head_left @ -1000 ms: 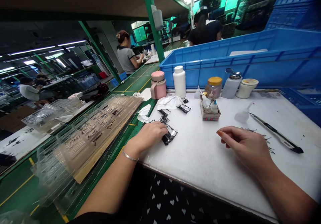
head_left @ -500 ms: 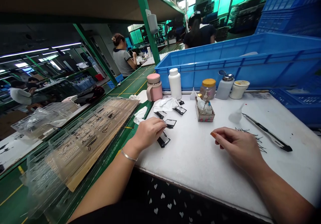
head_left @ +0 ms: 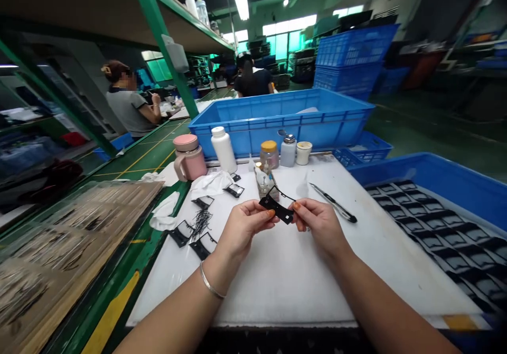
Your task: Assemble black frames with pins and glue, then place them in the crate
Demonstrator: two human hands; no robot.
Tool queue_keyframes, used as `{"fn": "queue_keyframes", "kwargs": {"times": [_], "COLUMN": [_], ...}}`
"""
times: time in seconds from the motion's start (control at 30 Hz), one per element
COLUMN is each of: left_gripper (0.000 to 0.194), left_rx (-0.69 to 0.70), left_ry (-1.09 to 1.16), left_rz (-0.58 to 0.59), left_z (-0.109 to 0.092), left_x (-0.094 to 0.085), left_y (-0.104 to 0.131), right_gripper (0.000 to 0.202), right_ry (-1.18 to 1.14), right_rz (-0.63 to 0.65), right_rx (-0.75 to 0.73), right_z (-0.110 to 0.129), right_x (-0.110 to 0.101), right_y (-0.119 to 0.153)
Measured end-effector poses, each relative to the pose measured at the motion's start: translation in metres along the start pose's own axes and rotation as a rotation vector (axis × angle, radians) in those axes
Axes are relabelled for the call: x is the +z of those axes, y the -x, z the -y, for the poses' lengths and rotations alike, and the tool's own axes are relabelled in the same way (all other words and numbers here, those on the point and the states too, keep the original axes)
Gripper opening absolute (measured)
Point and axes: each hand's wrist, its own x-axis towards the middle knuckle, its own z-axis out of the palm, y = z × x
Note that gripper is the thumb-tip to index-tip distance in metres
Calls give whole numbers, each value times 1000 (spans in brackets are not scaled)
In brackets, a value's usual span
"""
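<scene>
Both my hands hold one small black plastic frame (head_left: pixel 279 210) above the white worktop, tilted, with its thin rim upward. My left hand (head_left: pixel 243 230) is closed, pinching its left end between thumb and fingers. My right hand (head_left: pixel 320 224) is closed on its right end. Several similar black frames (head_left: pixel 182 233) lie on the worktop left of my left hand. Among them is a pile of thin black strips (head_left: pixel 203 222). Behind the held frame stands a small box of odds and ends (head_left: pixel 266 186), partly hidden. To the right lies a slim black-and-silver tool (head_left: pixel 335 203).
A pink mug (head_left: pixel 190 158), white bottle (head_left: pixel 224 150) and several jars line the back, before a large blue crate (head_left: pixel 277 127). Crumpled white cloth (head_left: pixel 209 183) lies left. At right, a blue bin (head_left: pixel 435 171) holds rows of black parts. Co-workers sit beyond.
The view has swung right, bringing the blue bin in. My hands, apart before, have come together on one black frame. Black strips lay by my right hand; a pile now shows at left.
</scene>
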Motion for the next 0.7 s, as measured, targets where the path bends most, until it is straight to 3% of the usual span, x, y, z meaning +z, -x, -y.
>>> {"fn": "queue_keyframes", "kwargs": {"times": [0.13, 0.2, 0.3, 0.37, 0.53, 0.7], "left_gripper": [16, 11, 8, 11, 13, 23], "left_rx": [155, 388, 850, 1059, 1177, 1161], "left_ry": [-206, -459, -971, -1229, -1427, -1269], "left_rz": [52, 11, -81, -83, -45, -74], "left_z": [-2, -2, 1, 3, 7, 7], "left_x": [6, 6, 2, -2, -6, -9], "left_y": [-7, -8, -7, -5, -2, -3], "right_gripper": [26, 25, 27, 31, 33, 27], "right_ry": [-1, 3, 9, 34, 266, 322], "right_rz": [-59, -100, -195, -174, -54, -210], "right_rx": [16, 21, -1, -4, 1, -14], "right_z": [0, 1, 3, 5, 12, 31], "right_x": [-2, -2, -4, -3, 1, -4], "right_y": [-3, -4, -3, 0, 7, 5]}}
